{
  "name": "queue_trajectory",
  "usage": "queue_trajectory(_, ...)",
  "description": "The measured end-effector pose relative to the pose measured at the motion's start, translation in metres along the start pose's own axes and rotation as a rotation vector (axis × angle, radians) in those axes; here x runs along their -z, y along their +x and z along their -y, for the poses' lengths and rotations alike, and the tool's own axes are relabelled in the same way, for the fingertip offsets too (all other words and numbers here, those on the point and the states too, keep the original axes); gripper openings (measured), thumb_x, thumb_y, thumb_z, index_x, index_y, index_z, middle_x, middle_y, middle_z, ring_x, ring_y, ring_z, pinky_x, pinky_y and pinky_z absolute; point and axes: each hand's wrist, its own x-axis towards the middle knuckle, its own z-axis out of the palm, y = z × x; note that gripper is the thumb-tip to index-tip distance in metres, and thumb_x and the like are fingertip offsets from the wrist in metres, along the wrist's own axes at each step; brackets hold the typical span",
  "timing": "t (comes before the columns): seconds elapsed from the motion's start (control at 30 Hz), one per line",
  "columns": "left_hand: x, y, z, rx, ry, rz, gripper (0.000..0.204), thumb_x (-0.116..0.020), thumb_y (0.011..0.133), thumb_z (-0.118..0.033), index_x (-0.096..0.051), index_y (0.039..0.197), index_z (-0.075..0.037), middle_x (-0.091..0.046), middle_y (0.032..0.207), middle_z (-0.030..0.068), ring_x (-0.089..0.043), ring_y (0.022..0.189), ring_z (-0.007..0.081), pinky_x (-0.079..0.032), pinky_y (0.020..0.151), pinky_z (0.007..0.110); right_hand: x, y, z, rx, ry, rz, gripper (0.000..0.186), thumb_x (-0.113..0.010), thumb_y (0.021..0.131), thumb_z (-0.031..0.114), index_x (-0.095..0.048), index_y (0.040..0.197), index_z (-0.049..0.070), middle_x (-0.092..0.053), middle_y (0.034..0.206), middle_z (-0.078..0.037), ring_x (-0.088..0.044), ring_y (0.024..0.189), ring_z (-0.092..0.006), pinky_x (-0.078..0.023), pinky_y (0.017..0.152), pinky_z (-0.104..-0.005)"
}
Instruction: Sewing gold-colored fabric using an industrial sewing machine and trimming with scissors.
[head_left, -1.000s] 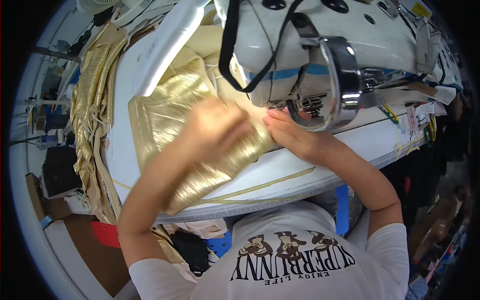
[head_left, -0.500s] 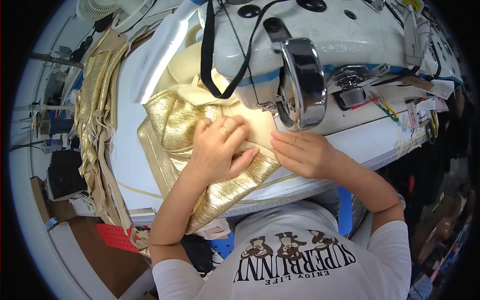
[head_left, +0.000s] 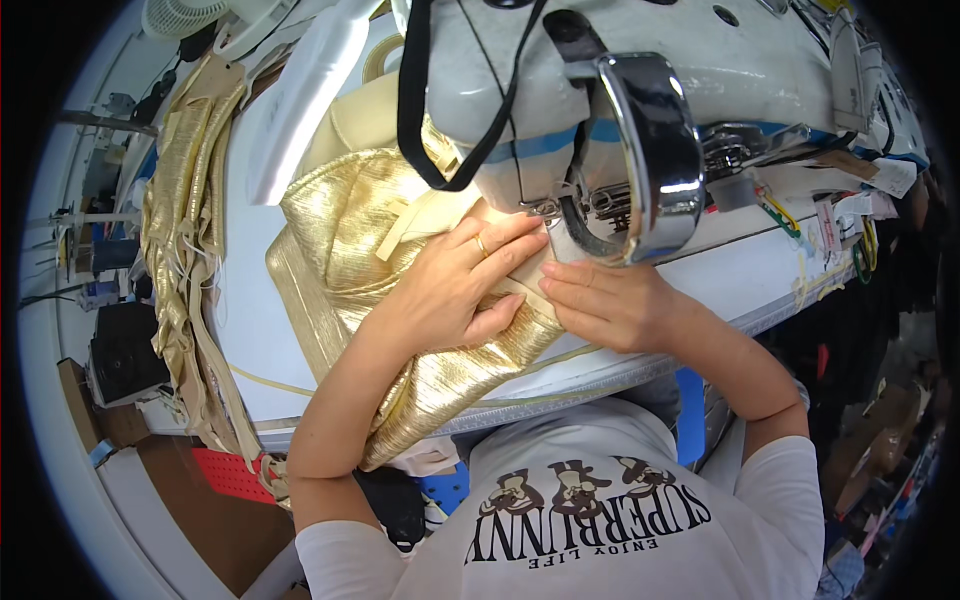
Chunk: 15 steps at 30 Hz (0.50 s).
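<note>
A piece of shiny gold fabric (head_left: 335, 215) with a beige lining strip (head_left: 425, 228) lies bunched on the sewing machine's table, one end hanging over the front edge. My left hand (head_left: 455, 285), wearing a ring, lies on the fabric with its fingers stretched out; their tips are just in front of the needle area (head_left: 545, 208). Close to its right, my right hand (head_left: 615, 308) has its fingers pressed together on the fabric's right edge; its thumb is hidden. The white sewing machine (head_left: 640, 80) stands over the work, and its chrome guard (head_left: 660, 150) partly blocks the view.
More gold fabric pieces (head_left: 180, 230) hang at the table's left side. A bright white lamp (head_left: 310, 110) is behind the work, with a fan (head_left: 185, 14) at the far left. Small snippers (head_left: 780, 215) and paper tags lie to the right. A measuring tape strip (head_left: 640, 362) follows the front edge.
My left hand's bent fingers have straightened and slid forward and right toward the needle. The right hand stays at the fabric's edge. The view has shifted slightly.
</note>
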Motion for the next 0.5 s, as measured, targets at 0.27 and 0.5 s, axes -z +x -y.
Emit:
queue_trajectory(0.27, -0.0021, -0.0059, 0.0058, -0.062, 0.054, -0.029, 0.055, -0.069, 0.077, -0.019, -0.062, 0.128, -0.003, -0.054, 0.142, 0.0111, -0.059, 0.107, 0.0294, -0.053, 0.087, 0.040, -0.0007, 0.0003, 0.0013, -0.034, 0.055, -0.026, 0.016, -0.068, 0.073, 0.010, -0.066, 0.089, 0.004, -0.071, 0.108, -0.011, -0.070, 0.104, -0.0240, -0.059, 0.085, -0.0338)
queue_trajectory(0.5, -0.0003, -0.0028, 0.0097, -0.060, 0.055, -0.020, 0.055, -0.071, 0.074, -0.018, -0.063, 0.126, -0.002, -0.058, 0.137, 0.0107, -0.059, 0.106, 0.0287, -0.052, 0.089, 0.042, -0.0032, 0.0018, -0.0020, -0.036, 0.040, -0.033, 0.017, -0.068, 0.073, 0.010, -0.066, 0.089, 0.005, -0.071, 0.108, -0.011, -0.070, 0.104, -0.0238, -0.058, 0.082, -0.0325)
